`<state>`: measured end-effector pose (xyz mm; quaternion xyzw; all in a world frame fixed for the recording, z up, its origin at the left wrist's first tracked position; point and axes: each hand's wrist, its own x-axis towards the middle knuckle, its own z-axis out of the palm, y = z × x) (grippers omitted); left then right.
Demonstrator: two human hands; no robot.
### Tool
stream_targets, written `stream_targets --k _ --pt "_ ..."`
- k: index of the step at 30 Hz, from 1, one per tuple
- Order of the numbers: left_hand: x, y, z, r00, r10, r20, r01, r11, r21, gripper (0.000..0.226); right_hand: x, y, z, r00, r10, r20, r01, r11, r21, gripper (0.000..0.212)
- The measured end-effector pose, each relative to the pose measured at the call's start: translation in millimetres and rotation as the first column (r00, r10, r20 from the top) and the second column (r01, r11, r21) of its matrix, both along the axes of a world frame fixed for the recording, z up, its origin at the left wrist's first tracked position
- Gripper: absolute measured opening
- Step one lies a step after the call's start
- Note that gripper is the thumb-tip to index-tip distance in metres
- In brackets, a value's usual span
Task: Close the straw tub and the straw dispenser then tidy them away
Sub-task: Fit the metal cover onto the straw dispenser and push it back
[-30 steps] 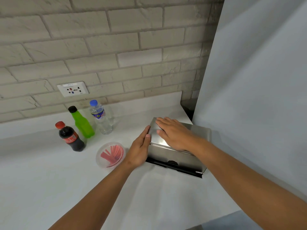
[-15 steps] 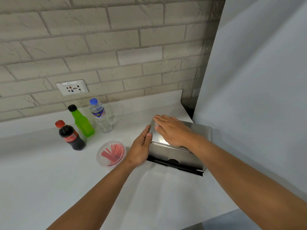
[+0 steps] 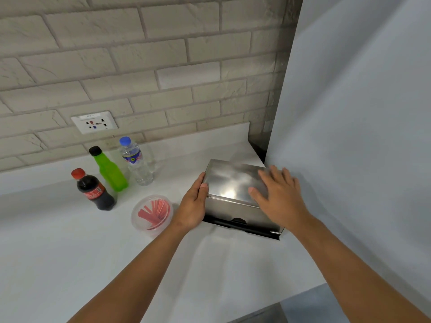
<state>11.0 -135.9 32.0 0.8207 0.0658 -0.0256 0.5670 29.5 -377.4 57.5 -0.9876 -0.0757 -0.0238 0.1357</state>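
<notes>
The steel straw dispenser (image 3: 229, 183) sits on the white counter against the grey panel on the right, its lid down flat. My left hand (image 3: 192, 206) presses against its left end, thumb on the lid's corner. Over the right part of the lid my right hand (image 3: 278, 194) is spread flat, fingers apart; the blur hides whether it touches. Left of the dispenser stands the clear round straw tub (image 3: 151, 214) with red straws inside; I cannot tell whether a lid is on it.
Three bottles stand near the brick wall: a cola bottle (image 3: 94, 191), a green bottle (image 3: 109, 170) and a water bottle (image 3: 136, 162). A wall socket (image 3: 94, 122) is above them. The counter (image 3: 58, 241) ends at front right, beside the grey panel (image 3: 361, 136).
My right hand has slid from the left part of the dispenser lid to its right end. The left hand stays at the dispenser's left end.
</notes>
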Motion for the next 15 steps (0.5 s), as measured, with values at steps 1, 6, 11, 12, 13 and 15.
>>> stream_targets --k 1,6,11,12,13,15 --pt "1 1 1 1.000 -0.001 -0.002 0.001 1.000 0.001 0.053 -5 -8 -5 0.997 -0.066 -0.036 0.068 0.997 0.047 0.072" --pt "-4 3 1 1.000 0.029 -0.004 -0.029 0.999 -0.015 0.053 -35 -32 -15 0.962 -0.125 -0.241 0.237 0.821 0.519 0.078" --pt "-31 -11 -2 0.996 0.090 0.002 -0.090 0.996 0.016 0.052 -49 -40 -21 0.958 -0.053 -0.281 0.216 0.780 0.587 0.088" --pt "-36 -14 -2 0.994 0.110 0.014 -0.110 0.994 0.015 0.051 -49 -41 -21 0.958 -0.038 -0.283 0.208 0.773 0.599 0.087" --pt "-41 -17 -3 0.991 0.134 0.023 -0.134 0.991 0.009 0.051 -49 -43 -20 0.959 -0.023 -0.283 0.198 0.768 0.609 0.085" --pt "-52 -24 -4 0.984 0.177 0.034 -0.177 0.984 -0.012 0.051 -50 -44 -18 0.963 0.005 -0.268 0.169 0.765 0.622 0.079"
